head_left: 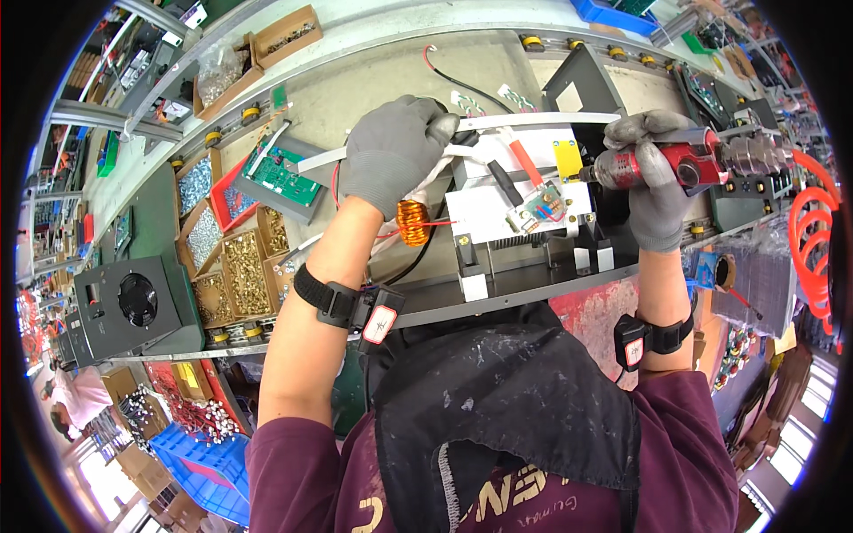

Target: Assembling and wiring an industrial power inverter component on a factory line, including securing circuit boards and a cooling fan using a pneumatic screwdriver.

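My left hand [400,147], in a grey glove, is closed round the middle of a long flat white strip [533,119]. The strip's right end reaches the fingers of my right hand [659,191]. That hand, gloved too, wraps round a red air screwdriver [697,164] whose bit points left at the unit. Below the strip sits a metal-cased electronic unit with a white face [484,213], a yellow label [567,161] and a small circuit board [544,209]. A copper-wound coil [412,222] hangs on wires under my left hand. What lies beneath my left palm is hidden.
Bins of screws [244,266] and a green circuit board [289,178] in a red tray stand left. A black fan panel [133,302] lies farther left. A coiled red air hose [804,240] hangs at the right. Rollers [533,43] line the bench's far side.
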{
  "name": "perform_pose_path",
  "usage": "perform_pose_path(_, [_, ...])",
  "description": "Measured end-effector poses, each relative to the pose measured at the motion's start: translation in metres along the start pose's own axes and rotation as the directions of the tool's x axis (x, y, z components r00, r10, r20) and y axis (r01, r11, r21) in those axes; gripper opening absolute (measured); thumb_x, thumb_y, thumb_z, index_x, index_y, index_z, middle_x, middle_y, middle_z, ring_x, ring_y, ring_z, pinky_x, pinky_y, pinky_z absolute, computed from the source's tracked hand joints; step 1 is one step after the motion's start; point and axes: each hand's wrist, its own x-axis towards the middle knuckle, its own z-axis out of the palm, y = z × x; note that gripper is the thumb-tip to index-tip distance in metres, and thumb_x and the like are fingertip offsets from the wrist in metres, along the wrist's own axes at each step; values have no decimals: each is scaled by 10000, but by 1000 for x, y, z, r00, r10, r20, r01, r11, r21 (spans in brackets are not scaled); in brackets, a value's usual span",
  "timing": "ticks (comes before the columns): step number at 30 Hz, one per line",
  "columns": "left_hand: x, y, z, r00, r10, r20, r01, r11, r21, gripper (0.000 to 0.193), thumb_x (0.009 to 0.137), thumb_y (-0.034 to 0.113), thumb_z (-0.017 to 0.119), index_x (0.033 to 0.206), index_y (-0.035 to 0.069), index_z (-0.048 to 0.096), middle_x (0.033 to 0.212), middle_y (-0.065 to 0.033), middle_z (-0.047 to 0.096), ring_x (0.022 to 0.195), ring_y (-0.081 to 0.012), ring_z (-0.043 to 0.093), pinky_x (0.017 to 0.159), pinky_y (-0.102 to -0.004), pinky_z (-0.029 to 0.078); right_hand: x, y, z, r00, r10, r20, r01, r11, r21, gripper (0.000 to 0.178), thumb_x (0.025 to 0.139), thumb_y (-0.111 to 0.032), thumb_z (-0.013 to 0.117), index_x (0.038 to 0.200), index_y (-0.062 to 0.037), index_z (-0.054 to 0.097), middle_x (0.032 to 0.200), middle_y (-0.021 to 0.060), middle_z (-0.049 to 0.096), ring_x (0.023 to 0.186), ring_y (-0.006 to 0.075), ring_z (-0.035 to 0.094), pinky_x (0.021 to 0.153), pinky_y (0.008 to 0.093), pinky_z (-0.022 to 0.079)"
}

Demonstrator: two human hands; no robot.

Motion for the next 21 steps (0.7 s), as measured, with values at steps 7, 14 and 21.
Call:
perform_pose_path(7, [3,3,-1,1000,-9,9,9,1000,13,295,866,360,532,927,102,663,852,-102,620,813,-289,605,691,-392,469,-4,-3,-3,998,36,-47,-37,999,-14,300,771,5,601,1055,36,511,904,161,629,821,245,640,754,382,537])
perform_pose_path(14, [4,2,-2,1000,-10,-2,10,1000,22,266,858,332,548,928,104,666,831,-100,620,792,-287,612,691,-385,473,7,1,9,984,35,174,-41,999,29,213,802,-19,575,987,17,477,836,139,601,748,189,594,626,312,514])
perform_pose_path(21, [-43,3,-37,973,188,-133,-209,963,-170,324,739,277,656,1020,118,625,1018,-115,579,940,-303,564,772,-391,457,12,-12,2,982,177,66,-170,981,-95,370,763,-95,604,1098,23,499,947,167,621,833,242,622,783,364,494])
